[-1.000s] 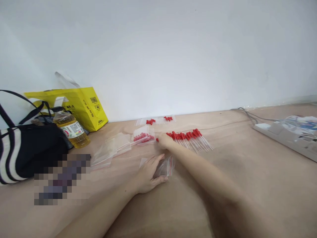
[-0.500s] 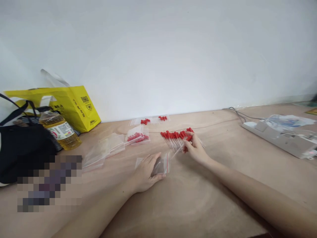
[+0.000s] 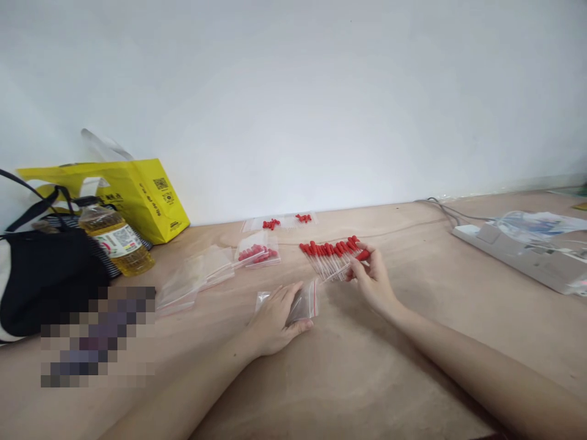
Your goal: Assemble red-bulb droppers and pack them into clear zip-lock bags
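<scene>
My left hand [image 3: 280,318] lies on a clear zip bag [image 3: 302,304] with a red line near its mouth, fingers apart, thumb at its near edge. A red-tipped clear stick [image 3: 362,255] is pinched in my right hand [image 3: 373,278], its thin end pointing left to the bag's mouth. Whether that end is inside the bag, I cannot tell. Just behind and left of my right hand, a row of red-tipped sticks [image 3: 325,250] lies on the table. Farther left is a bag with red-tipped pieces [image 3: 257,252], beside flat clear bags [image 3: 197,275].
Two groups of red-tipped sticks [image 3: 271,224] in clear bags lie by the wall. At left stand a yellow bag [image 3: 160,201], an oil bottle [image 3: 120,241] and a black bag [image 3: 50,281]. A white power strip [image 3: 513,256] with cables is at right.
My right hand has shifted slightly right, and the stick in it now stands clear of the row's red tips. My left hand stays on the bag. The view has moved a little.
</scene>
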